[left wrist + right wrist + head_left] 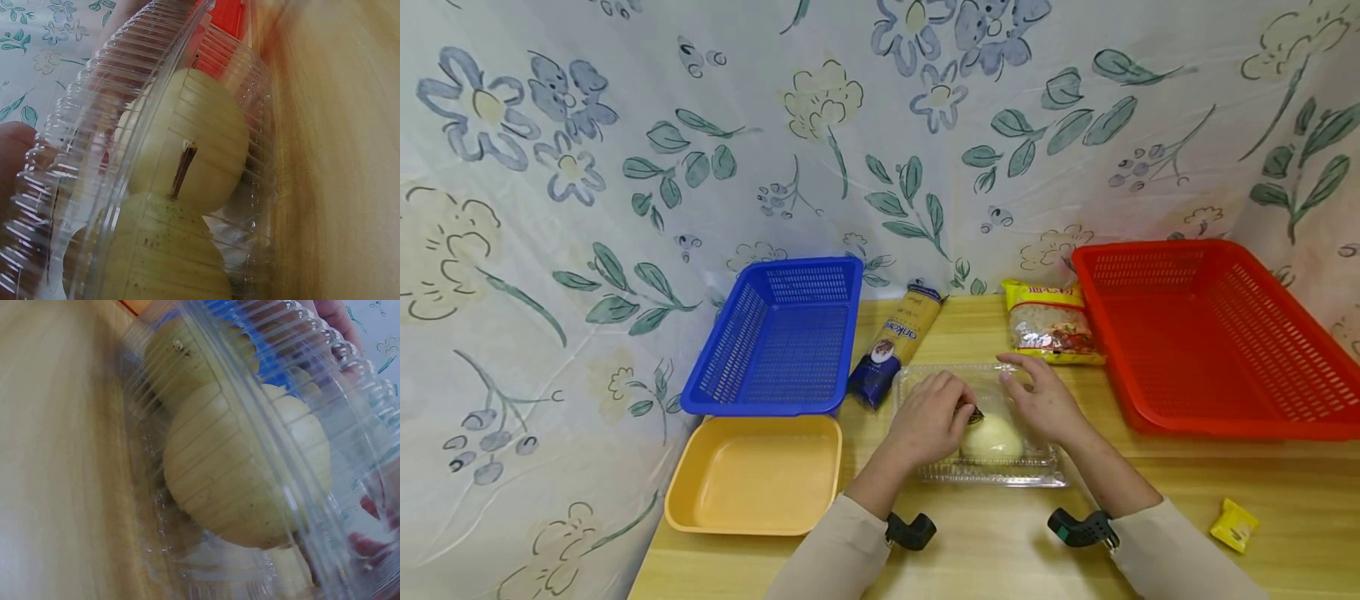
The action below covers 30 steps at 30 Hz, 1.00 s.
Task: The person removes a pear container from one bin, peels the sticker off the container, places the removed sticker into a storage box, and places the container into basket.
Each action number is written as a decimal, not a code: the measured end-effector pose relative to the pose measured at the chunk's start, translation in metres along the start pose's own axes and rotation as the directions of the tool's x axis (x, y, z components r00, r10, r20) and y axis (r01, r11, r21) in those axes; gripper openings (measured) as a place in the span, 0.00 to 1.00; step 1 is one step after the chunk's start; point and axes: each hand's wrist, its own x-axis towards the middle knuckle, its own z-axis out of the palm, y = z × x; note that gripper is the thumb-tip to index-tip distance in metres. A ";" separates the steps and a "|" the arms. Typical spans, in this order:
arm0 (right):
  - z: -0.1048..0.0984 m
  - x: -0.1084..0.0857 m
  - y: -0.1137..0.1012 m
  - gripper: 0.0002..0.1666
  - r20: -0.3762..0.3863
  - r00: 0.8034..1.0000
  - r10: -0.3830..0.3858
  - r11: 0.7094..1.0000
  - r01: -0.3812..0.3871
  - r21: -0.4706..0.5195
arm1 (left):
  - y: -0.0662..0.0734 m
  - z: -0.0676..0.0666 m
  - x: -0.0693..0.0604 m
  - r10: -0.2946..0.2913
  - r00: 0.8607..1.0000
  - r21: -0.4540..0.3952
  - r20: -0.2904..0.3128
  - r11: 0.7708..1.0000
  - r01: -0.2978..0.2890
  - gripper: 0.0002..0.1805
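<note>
A clear plastic container [1007,479] lies on the table, holding pale yellow-green pears [992,440]; two of them show in the left wrist view [194,137] and two in the right wrist view [244,462]. My left hand [927,423] rests over its left part, fingers loosely bent and their tips partly hidden beside a dark stem. At the far right part, my right hand [1047,400] touches the plastic, with thumb and forefinger apart near the rim. Ribbed clear plastic stands between the wrist cameras and the pears. Whether the lid is fastened I cannot tell.
Left of the container are a blue basket [844,392] and a yellow tray [831,475]. Behind it lie a blue-and-gold packet [898,342] and a yellow-edged bag [1051,325]. A red basket [1120,375] stands at right, with a small yellow packet [1234,525] nearer me.
</note>
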 end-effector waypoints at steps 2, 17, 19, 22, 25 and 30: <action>0.000 0.000 0.000 0.27 -0.001 1.000 0.003 1.000 -0.003 -0.001 | 0.000 0.000 0.000 0.000 1.000 -0.002 -0.002 1.000 0.000 0.05; -0.003 0.000 -0.001 0.26 -0.003 1.000 0.010 1.000 -0.010 0.000 | 0.000 -0.003 0.001 -0.011 1.000 -0.030 0.011 0.999 0.012 0.06; -0.003 0.000 -0.001 0.26 0.000 1.000 0.006 1.000 -0.006 0.002 | 0.001 -0.003 0.001 -0.011 1.000 -0.034 0.009 0.999 0.011 0.06; -0.003 0.001 0.000 0.26 0.007 1.000 0.003 1.000 -0.003 0.002 | 0.000 -0.002 0.001 -0.010 1.000 -0.042 0.006 0.999 0.011 0.06; -0.002 0.000 0.000 0.26 0.013 1.000 0.005 1.000 -0.006 0.004 | 0.000 -0.001 0.000 -0.007 1.000 -0.045 0.001 0.999 0.007 0.05; -0.002 0.000 -0.001 0.25 0.012 1.000 0.000 1.000 0.000 0.008 | -0.001 0.000 0.000 -0.008 1.000 -0.054 0.001 0.999 0.008 0.05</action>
